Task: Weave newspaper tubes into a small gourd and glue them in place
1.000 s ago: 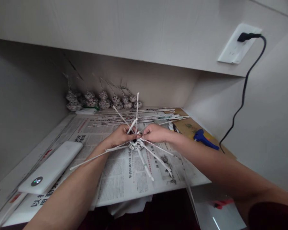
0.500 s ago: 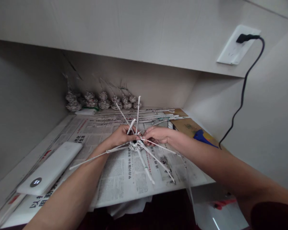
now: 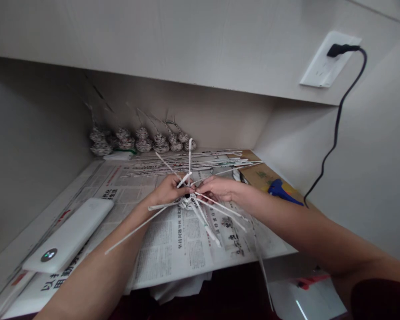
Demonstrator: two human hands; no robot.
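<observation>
A small round weave of rolled newspaper strips point(image 3: 187, 203) is held above the newspaper-covered table, its several stiff paper spokes fanning out in all directions. My left hand point(image 3: 169, 189) grips its left side, thumb near the dark centre. On the right, the fingers of my right hand point(image 3: 216, 188) are closed on a paper strip point(image 3: 223, 207) at the weave's edge. A long thin strip trails from near my right hand down past the table's front edge. My fingers hide part of the weave.
Behind lie many loose paper sticks point(image 3: 200, 162). Several woven gourd shapes point(image 3: 143, 140) stand along the back wall. A white power bank point(image 3: 70, 235) lies at left. At right are a blue-handled tool point(image 3: 283, 192) on cardboard point(image 3: 253, 171) and a black cord point(image 3: 336, 129) plugged into a socket.
The woven piece has turned slightly in my hands, so its spokes point in somewhat different directions. Both hands stay nearly in place, still closed on it.
</observation>
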